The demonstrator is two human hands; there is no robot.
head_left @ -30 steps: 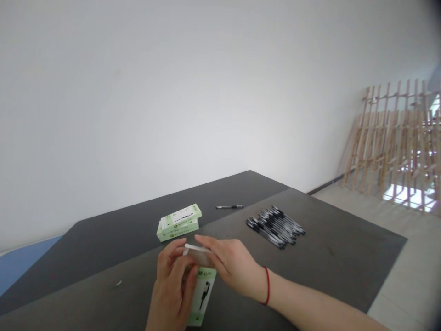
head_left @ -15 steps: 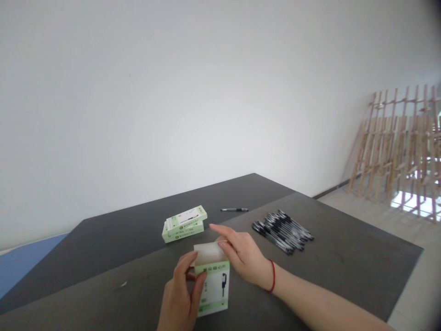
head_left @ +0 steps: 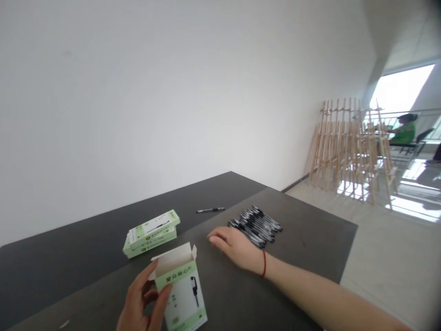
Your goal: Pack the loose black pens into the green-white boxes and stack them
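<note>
My left hand (head_left: 143, 299) grips a green and white pen box (head_left: 184, 289) by its left side, thumb on the printed front and fingers behind. The box stands nearly upright, tilted a little, with its top flaps open; its inside looks pale, and the bottom is hidden. To the right, apart from the box, my right hand (head_left: 234, 248) hovers with loosely bent fingers and nothing visible in them. Just behind it lies a heap of black-and-clear pens (head_left: 258, 225), partly covered by the hand.
Green and white pen boxes (head_left: 155, 227) are stacked at the left on the dark table (head_left: 296, 239). A single pen (head_left: 210, 210) lies beyond them. Wooden easels (head_left: 341, 142) lean by the wall, and a person in green (head_left: 406, 131) sits far off at the right.
My right hand has left the box's top and moved right, toward the pens. The box now tilts, its opening more visible. The view has turned to the right.
</note>
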